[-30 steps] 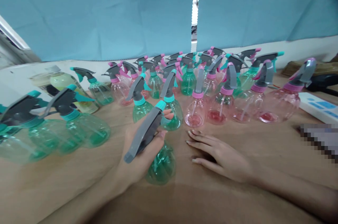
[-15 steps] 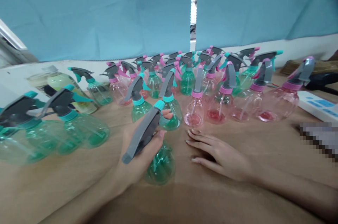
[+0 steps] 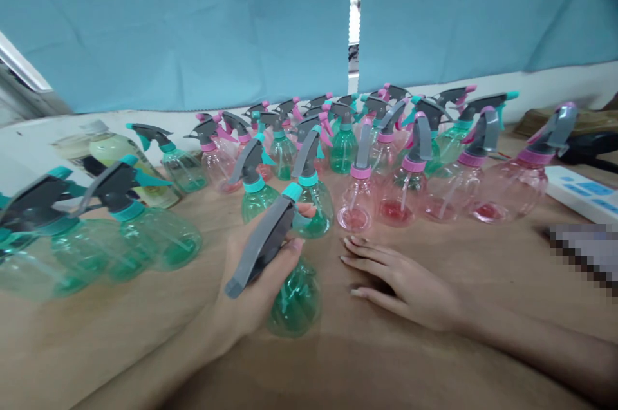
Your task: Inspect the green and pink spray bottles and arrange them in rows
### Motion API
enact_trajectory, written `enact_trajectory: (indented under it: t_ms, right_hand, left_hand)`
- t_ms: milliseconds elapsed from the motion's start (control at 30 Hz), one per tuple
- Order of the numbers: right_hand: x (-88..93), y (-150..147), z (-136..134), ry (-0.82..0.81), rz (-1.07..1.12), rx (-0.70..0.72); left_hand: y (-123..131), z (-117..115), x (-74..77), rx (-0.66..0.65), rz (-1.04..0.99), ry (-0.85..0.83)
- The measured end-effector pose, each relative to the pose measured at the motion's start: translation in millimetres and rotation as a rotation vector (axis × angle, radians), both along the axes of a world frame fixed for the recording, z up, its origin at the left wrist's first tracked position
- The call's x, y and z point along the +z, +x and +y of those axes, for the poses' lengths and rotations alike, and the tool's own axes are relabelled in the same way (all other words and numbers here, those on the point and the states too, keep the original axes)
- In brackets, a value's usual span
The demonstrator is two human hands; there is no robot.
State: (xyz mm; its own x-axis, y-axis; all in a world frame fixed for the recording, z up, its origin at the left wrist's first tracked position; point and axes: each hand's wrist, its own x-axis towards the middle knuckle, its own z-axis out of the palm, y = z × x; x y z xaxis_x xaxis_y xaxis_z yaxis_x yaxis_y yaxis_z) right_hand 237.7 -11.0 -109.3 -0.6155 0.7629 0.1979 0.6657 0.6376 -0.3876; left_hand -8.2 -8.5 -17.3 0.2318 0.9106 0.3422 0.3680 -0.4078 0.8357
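My left hand (image 3: 258, 275) is wrapped round the neck of a green spray bottle (image 3: 294, 307) with a grey and teal trigger head. Its nozzle points away from me, and its base appears to stand on the brown table (image 3: 347, 358). My fingers hide the bottle's collar. To the right, my right hand (image 3: 400, 281) lies palm down with its fingers stretched out, holding nothing. Just beyond my hands stand another green spray bottle (image 3: 313, 204) and a clear pink spray bottle (image 3: 355, 207).
Several pink and green spray bottles crowd the back. A group of green bottles (image 3: 164, 236) stands at the left, before a labelled pale bottle (image 3: 109, 149). At the right are a white and blue box (image 3: 584, 191) and a pixelated flat object (image 3: 586, 252). Blue cloth (image 3: 217, 24) hangs behind.
Almost nothing differs. The view has shifted very slightly, while my left hand keeps its grip on the green spray bottle and my right hand stays flat.
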Motion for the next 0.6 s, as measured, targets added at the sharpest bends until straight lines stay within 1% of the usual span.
enact_trajectory:
  t_ms: [333,600]
  right_hand:
    - [-0.1,0.4,-0.2,0.021,0.019,0.009]
    - [-2.1,1.3,-0.9,0.038,0.026,0.010]
  left_hand:
    - [2.0,0.1,8.4,-0.003,0.016,-0.010]
    - [6.9,-3.1,17.5,0.090,0.077,-0.014]
